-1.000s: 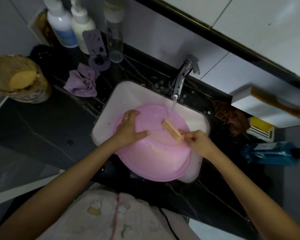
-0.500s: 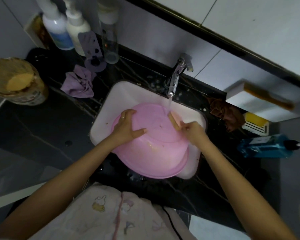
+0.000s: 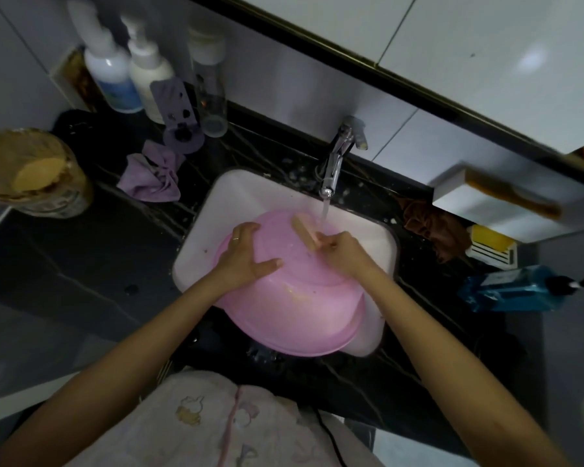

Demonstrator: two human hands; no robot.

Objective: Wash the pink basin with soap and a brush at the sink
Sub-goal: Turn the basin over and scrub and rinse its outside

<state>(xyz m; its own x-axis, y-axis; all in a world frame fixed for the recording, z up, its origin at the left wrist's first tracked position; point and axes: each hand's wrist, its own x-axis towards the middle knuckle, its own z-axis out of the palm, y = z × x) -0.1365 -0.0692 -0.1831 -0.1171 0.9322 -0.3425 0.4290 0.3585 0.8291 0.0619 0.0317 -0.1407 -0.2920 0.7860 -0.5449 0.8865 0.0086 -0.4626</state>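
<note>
Presently the pink basin (image 3: 284,318) lies upturned across the white sink (image 3: 236,187), its near rim overhanging the dark worktop (image 3: 98,264). My left hand (image 3: 246,254) presses flat on its base, fingers spread, steadying it. My right hand (image 3: 341,247) is curled round the brush (image 3: 304,230), whose head bears on the base just below the running tap (image 3: 334,166). Step in hand, by my judgement: scrubbing the outside. A pale smear (image 3: 297,294) shows on the near wall; the next move calls for drawing the brush down to it while the left hand keeps the basin from sliding.
</note>
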